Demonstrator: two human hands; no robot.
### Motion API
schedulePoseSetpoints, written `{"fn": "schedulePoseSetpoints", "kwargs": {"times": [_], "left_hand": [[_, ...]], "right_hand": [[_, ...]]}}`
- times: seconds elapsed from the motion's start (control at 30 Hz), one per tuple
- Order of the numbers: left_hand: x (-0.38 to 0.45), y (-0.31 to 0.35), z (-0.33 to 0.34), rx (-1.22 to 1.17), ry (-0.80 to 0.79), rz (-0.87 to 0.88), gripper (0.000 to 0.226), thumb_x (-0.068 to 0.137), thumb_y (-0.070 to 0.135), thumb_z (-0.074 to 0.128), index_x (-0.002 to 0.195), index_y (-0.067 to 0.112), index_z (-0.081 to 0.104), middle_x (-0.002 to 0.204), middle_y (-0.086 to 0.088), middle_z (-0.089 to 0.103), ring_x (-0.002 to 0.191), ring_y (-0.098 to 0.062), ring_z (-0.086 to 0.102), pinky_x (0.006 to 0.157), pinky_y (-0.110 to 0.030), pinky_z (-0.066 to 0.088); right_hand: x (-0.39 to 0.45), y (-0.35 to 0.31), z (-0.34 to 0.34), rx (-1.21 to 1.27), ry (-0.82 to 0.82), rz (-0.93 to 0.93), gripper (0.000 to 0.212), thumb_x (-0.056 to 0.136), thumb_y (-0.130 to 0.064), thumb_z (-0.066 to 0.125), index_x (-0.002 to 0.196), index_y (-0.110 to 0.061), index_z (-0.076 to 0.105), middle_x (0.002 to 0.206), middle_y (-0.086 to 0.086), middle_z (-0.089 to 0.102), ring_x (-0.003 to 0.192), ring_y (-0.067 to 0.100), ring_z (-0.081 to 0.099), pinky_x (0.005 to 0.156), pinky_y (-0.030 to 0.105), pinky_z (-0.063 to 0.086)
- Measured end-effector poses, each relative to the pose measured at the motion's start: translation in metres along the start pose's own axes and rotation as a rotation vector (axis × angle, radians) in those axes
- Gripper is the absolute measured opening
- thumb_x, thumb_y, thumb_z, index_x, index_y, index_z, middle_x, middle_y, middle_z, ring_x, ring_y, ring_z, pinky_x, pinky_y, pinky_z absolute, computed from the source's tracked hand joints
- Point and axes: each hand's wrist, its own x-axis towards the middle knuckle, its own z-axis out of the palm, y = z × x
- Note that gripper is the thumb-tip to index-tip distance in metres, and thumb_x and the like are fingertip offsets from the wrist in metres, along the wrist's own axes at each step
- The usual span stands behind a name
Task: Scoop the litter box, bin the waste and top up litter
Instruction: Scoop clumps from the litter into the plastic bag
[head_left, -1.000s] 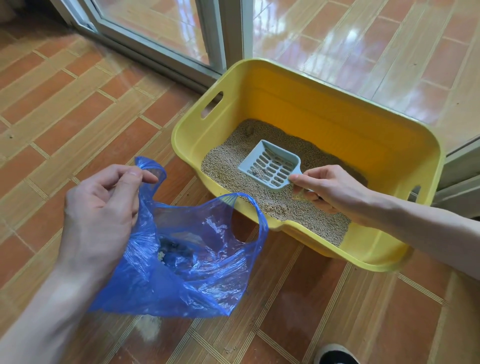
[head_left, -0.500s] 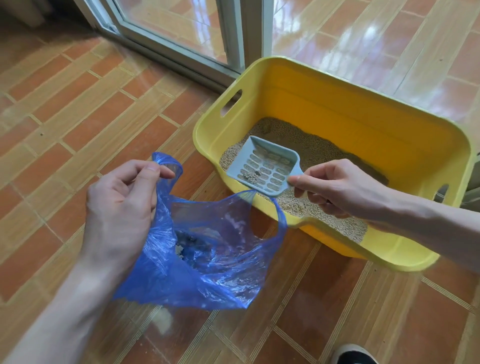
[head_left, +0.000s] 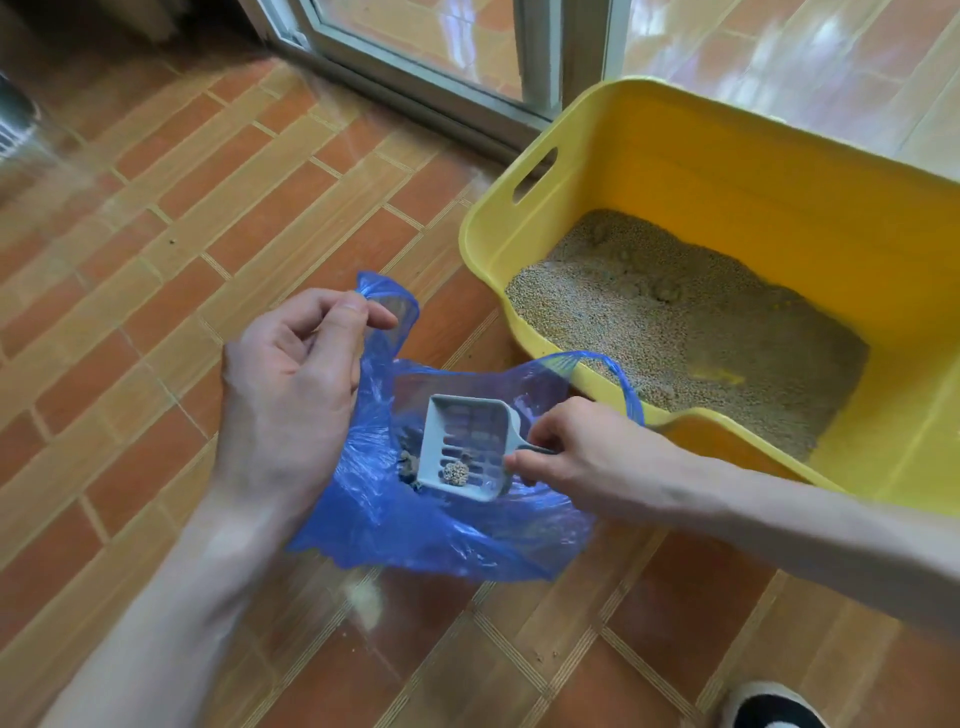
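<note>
A yellow litter box holding beige litter stands on the tiled floor at the right. A blue plastic bag lies open on the floor in front of it. My left hand pinches the bag's left handle and holds it up. My right hand grips the handle of a pale blue slotted scoop, which is inside the bag's mouth and tilted down. A clump of litter sits at the scoop's low end. Dark waste lies in the bag beside it.
A sliding glass door with a metal frame runs behind the litter box. Orange floor tiles spread to the left. A black and white shoe shows at the bottom right. Something grey sits at the far left edge.
My right hand has carried the scoop out of the litter box, leftward and down into the open bag, and tilted it. My left hand keeps holding the bag's handle.
</note>
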Motion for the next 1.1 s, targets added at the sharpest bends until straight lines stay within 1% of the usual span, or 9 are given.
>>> {"fn": "schedulePoseSetpoints", "kwargs": {"times": [0.13,0.27,0.37,0.43,0.57,0.67,0.87,0.97,1.1], "left_hand": [[-0.005,0.000,-0.005,0.013,0.009,0.005,0.029,0.102,0.031,0.054,0.082,0.022,0.074,0.059,-0.018,0.023,0.051,-0.027,0.018,0.048,-0.034,0.015],[-0.009,0.000,-0.009,0.051,0.009,0.001,0.029,0.099,0.037,0.055,0.084,0.022,0.074,0.062,-0.027,0.023,0.054,-0.038,0.017,0.049,-0.045,0.017],[-0.011,0.001,-0.012,0.059,0.011,0.005,0.029,0.099,0.038,0.055,0.084,0.022,0.074,0.062,-0.028,0.023,0.055,-0.039,0.018,0.050,-0.046,0.018],[-0.012,0.001,-0.014,0.065,0.017,0.010,0.029,0.099,0.037,0.055,0.085,0.022,0.074,0.062,-0.028,0.024,0.054,-0.040,0.018,0.049,-0.048,0.019],[-0.011,-0.001,-0.016,0.075,0.027,0.008,0.029,0.100,0.039,0.055,0.084,0.024,0.075,0.061,-0.030,0.025,0.053,-0.042,0.019,0.047,-0.051,0.021],[-0.010,-0.002,-0.014,0.079,0.019,0.007,0.029,0.100,0.038,0.055,0.084,0.024,0.075,0.061,-0.030,0.026,0.053,-0.042,0.020,0.047,-0.048,0.020],[-0.005,-0.007,-0.006,0.066,0.005,0.020,0.029,0.100,0.037,0.054,0.085,0.022,0.074,0.061,-0.031,0.026,0.053,-0.042,0.019,0.047,-0.047,0.018],[-0.002,-0.009,-0.001,0.049,0.003,0.022,0.029,0.099,0.037,0.054,0.083,0.024,0.074,0.061,-0.028,0.025,0.051,-0.030,0.019,0.049,-0.037,0.017],[0.001,-0.017,0.002,0.006,-0.011,0.009,0.029,0.096,0.043,0.055,0.083,0.026,0.074,0.056,-0.009,0.026,0.049,-0.022,0.020,0.050,-0.032,0.016]], "right_hand": [[0.018,-0.001,0.034,-0.145,0.067,0.009,0.040,0.096,-0.038,0.060,0.066,-0.012,0.050,0.064,0.006,0.055,0.065,0.028,0.053,0.054,0.035,0.035],[0.027,-0.011,0.052,-0.427,0.167,-0.071,0.022,0.102,-0.037,0.046,0.085,-0.022,0.045,0.094,0.006,0.065,0.090,0.036,0.063,0.061,0.034,0.033],[0.029,-0.008,0.058,-0.664,0.237,-0.260,0.018,0.094,-0.031,0.065,0.085,-0.020,0.054,0.079,-0.001,0.062,0.065,0.029,0.066,0.042,0.030,0.016],[0.030,-0.002,0.056,-0.708,0.244,-0.296,0.032,0.075,-0.026,0.085,0.075,-0.020,0.054,0.062,-0.002,0.051,0.040,0.024,0.054,0.042,0.026,-0.001],[0.029,-0.003,0.044,-0.589,0.260,-0.241,0.024,0.100,-0.036,0.056,0.084,-0.022,0.046,0.084,0.001,0.061,0.071,0.032,0.064,0.049,0.032,0.029],[0.029,-0.004,0.033,-0.493,0.286,-0.174,0.027,0.103,-0.043,0.045,0.085,-0.022,0.045,0.093,0.006,0.064,0.086,0.036,0.064,0.059,0.034,0.032],[0.021,-0.005,0.023,-0.515,0.348,-0.307,0.028,0.103,-0.036,0.048,0.082,-0.020,0.041,0.079,0.004,0.060,0.072,0.035,0.064,0.053,0.039,0.045],[0.007,-0.009,0.011,-0.423,0.358,-0.252,0.030,0.101,-0.044,0.047,0.081,-0.021,0.046,0.082,0.006,0.064,0.079,0.035,0.063,0.057,0.036,0.038],[-0.031,-0.012,-0.029,-0.448,0.453,-0.171,0.043,0.096,-0.056,0.050,0.074,-0.019,0.049,0.057,-0.002,0.048,0.061,0.028,0.053,0.051,0.032,0.029]]}}
